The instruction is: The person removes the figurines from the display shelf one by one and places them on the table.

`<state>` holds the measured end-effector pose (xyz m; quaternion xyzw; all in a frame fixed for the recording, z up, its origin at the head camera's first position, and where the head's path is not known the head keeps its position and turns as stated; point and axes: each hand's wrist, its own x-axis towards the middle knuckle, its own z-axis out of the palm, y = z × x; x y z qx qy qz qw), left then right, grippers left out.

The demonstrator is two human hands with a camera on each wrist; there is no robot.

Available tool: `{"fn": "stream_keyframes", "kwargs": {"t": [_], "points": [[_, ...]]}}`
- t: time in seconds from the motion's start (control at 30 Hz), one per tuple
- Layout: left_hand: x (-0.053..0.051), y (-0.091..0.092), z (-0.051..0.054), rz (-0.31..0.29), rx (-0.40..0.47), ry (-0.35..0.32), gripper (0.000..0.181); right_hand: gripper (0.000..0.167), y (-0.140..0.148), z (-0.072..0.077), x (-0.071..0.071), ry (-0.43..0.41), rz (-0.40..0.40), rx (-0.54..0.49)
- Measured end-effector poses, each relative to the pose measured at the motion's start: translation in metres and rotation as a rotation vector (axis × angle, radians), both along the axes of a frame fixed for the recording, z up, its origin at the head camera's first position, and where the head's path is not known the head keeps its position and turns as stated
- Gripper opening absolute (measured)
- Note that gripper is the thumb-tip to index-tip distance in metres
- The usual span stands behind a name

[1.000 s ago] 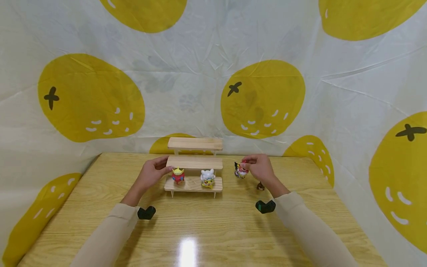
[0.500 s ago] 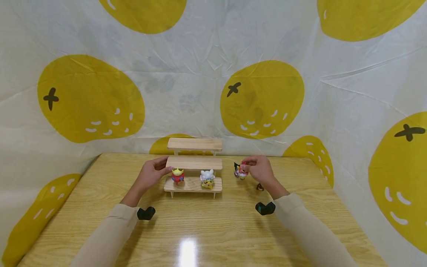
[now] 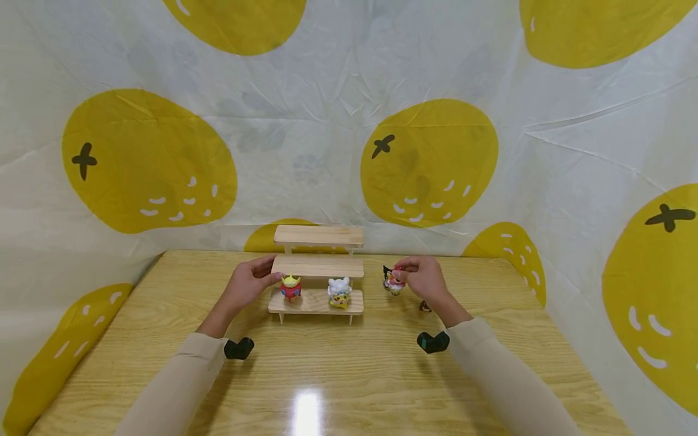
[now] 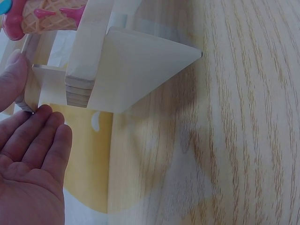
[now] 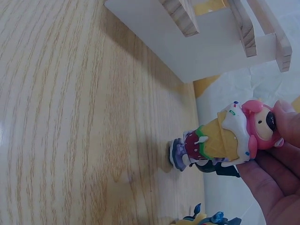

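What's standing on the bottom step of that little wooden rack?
The bottom step bears two small toys: a red figure, nearer the left hand, and a white-and-yellow figure. The wood directly beneath them is covered, so I can't see it.

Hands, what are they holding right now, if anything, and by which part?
The right hand pinches the pink figure by its head; the left hand holds the middle shelf at its left end.

The left arm (image 3: 169, 381) and right arm (image 3: 507, 375) extended upward from the bottom edge. The left hand (image 3: 252, 281), left of centre, opposed thumb (image 4: 14, 79) to fingers (image 4: 42, 136); the right hand (image 3: 425, 278), right of centre, pinched.
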<state>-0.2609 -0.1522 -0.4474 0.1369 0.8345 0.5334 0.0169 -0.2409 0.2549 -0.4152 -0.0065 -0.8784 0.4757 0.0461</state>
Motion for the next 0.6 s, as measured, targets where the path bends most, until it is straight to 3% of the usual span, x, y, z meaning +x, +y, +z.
{"fn": "stream_keyframes", "kwargs": {"t": [0.6], "points": [[-0.0020, 0.0001, -0.0018, -0.002, -0.005, 0.011, 0.068, 0.017, -0.0001, -0.0045, 0.0004, -0.009, 0.016, -0.002]]}}
